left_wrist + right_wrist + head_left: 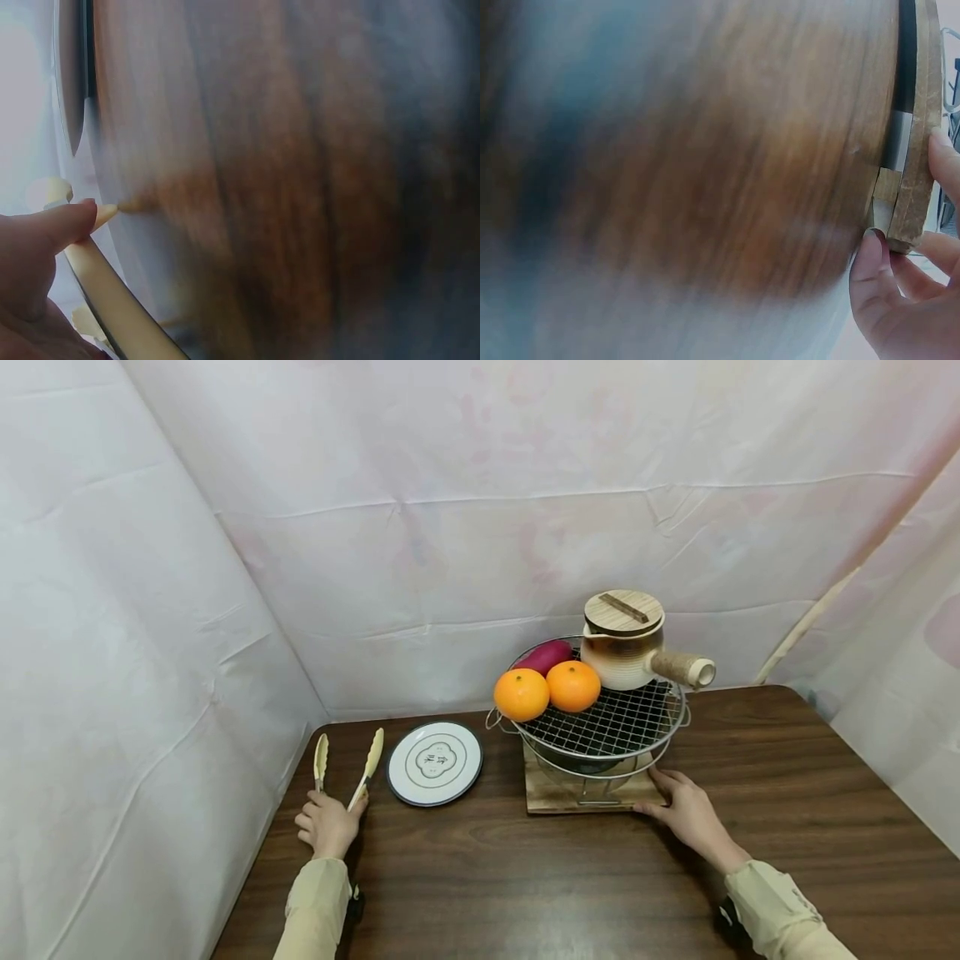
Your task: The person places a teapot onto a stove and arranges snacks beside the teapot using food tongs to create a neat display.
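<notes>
At the left of the table, my left hand (330, 825) holds a pair of cream-tipped tongs (371, 762) with their two arms spread apart. The left wrist view shows the thumb lying across one tong arm (124, 304). My right hand (692, 817) grips the near right corner of a square wooden board (544, 792), thumb at its front edge. In the right wrist view, thumb and fingers close around the corner of the board (915, 195). On that board stands a round wire grill (633, 732) over a dark bowl.
The grill bears a lidded clay pot (615, 664) with a wrapped side handle, two oranges (521, 695) and a purple sweet potato (546, 655). Between tongs and board lies a white plate (403, 770) with a dark rim. Pale curtains (450, 568) hang behind the table (480, 877).
</notes>
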The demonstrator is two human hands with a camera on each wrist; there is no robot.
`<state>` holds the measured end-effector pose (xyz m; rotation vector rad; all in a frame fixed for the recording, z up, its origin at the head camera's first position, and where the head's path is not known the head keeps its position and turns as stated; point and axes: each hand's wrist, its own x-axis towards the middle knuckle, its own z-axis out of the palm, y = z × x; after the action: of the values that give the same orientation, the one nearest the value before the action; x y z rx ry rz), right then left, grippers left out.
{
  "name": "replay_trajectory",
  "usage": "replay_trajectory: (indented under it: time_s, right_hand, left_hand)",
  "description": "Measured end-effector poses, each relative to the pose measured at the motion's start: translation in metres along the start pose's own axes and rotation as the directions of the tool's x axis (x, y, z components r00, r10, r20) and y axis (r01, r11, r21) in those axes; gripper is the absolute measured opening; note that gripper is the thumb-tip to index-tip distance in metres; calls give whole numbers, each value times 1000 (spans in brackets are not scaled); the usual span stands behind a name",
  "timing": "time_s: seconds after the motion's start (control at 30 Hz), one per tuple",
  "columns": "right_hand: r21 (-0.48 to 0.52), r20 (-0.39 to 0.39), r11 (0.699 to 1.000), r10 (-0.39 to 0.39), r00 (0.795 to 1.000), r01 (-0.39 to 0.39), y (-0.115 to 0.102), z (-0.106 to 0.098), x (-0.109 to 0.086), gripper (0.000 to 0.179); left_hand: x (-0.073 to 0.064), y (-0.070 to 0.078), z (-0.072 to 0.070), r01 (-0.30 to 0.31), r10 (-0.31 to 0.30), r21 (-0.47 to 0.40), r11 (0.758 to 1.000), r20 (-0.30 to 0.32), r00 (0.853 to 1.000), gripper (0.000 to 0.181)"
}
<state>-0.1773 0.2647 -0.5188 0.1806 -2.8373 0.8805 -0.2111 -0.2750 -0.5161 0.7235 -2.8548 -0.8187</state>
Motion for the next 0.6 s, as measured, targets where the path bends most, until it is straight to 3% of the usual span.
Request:
replay_trajectory:
  time_s: [0.3, 0.47, 0.6]
  right_hand:
    - [-23, 38, 1000, -3, 999, 3, -5, -3, 2, 80]
    - [-67, 49, 997, -23, 999, 26, -13, -9, -3, 72]
    - [-97, 34, 995, -34, 999, 37, -19, -15, -10, 71]
  left_hand:
    - [-3, -1, 3, -28, 28, 18, 999, -25, 999, 107]
    - [-13, 9, 4, -144, 148, 54, 988, -82, 986, 96]
    - [-26, 28, 2, -267, 278, 97, 959, -128, 952, 77]
